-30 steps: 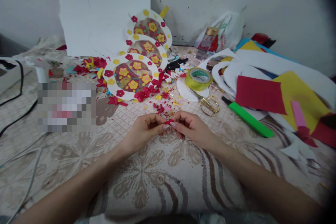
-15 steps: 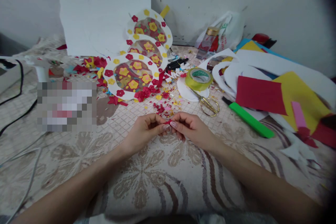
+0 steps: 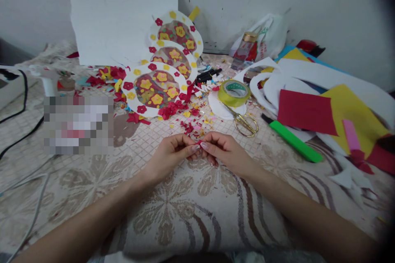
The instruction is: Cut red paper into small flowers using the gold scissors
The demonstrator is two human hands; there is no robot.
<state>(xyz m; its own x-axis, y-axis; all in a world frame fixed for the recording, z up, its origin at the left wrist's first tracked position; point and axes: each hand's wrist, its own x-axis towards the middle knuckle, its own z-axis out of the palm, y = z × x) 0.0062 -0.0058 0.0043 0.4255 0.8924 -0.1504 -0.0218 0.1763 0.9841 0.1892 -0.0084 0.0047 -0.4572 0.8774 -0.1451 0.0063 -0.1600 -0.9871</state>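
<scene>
A small piece of red paper (image 3: 199, 143) is pinched between the fingertips of both hands, close to the middle of the view. My left hand (image 3: 177, 148) grips its left side with thumb and forefinger. From the other side my right hand (image 3: 220, 148) pinches it, and most of the paper is covered by the fingers. Just beyond the hands lie red, pink and yellow paper scraps (image 3: 197, 125). Gold-handled scissors (image 3: 245, 124) rest past my right hand, their blades against a roll of yellow tape (image 3: 233, 93).
Three white paper rings with red and yellow flowers (image 3: 142, 109) lean at the back. A green cutter (image 3: 294, 140), a red sheet (image 3: 305, 111) and a yellow sheet (image 3: 354, 119) lie to the right. A glue gun (image 3: 47, 80) with cables is at the left; a bottle (image 3: 243, 51) stands behind.
My fingertips have shifted very slightly around the red paper. Both hands stay in the same place, and nothing else has visibly moved.
</scene>
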